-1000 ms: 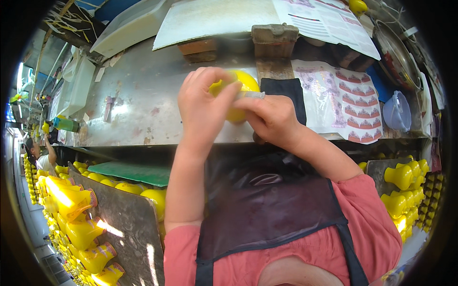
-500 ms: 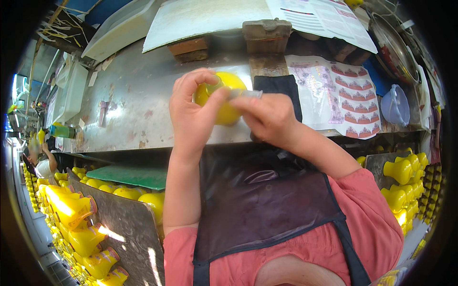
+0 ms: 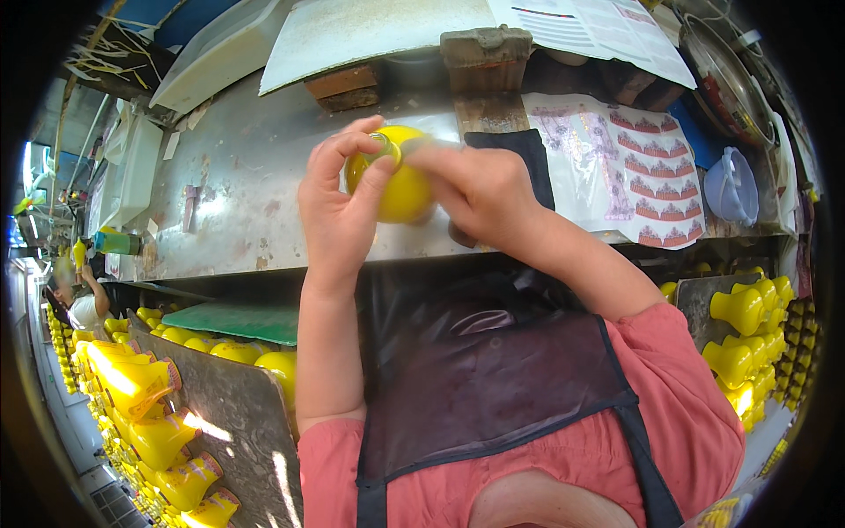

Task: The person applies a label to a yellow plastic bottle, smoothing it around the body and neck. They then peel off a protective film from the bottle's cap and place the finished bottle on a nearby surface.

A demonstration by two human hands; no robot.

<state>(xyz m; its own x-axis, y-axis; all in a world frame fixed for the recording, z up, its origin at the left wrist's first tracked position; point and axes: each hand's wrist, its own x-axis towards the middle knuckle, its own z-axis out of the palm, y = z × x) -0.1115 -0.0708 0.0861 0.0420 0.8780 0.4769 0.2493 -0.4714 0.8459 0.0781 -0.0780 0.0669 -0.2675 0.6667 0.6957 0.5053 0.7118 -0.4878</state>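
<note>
My left hand (image 3: 339,194) is closed round the neck of a glossy yellow vase (image 3: 407,195), with the thumb and fingers at its round mouth. The vase is held tilted above the metal worktable, its rounded body away from my palm. At the vase's right side my right hand (image 3: 484,189) has its fingers pinched together. A thin greyish thing at those fingertips is smeared by motion, and I cannot make out its kind. Just right of the vase a black cloth (image 3: 519,158) lies on the table, partly behind my right hand.
Sheets of printed red and purple decals (image 3: 656,180) lie right of the cloth, near a pale purple basket (image 3: 731,189). A block (image 3: 486,60) and a brick (image 3: 343,86) stand behind. Yellow vases (image 3: 158,436) fill boards on both sides. A person (image 3: 88,299) works far left.
Both hands and the vase have shifted slightly left and up. The vase's mouth has turned more into view. The grey strip at my right fingertips, clearer before, is now blurred.
</note>
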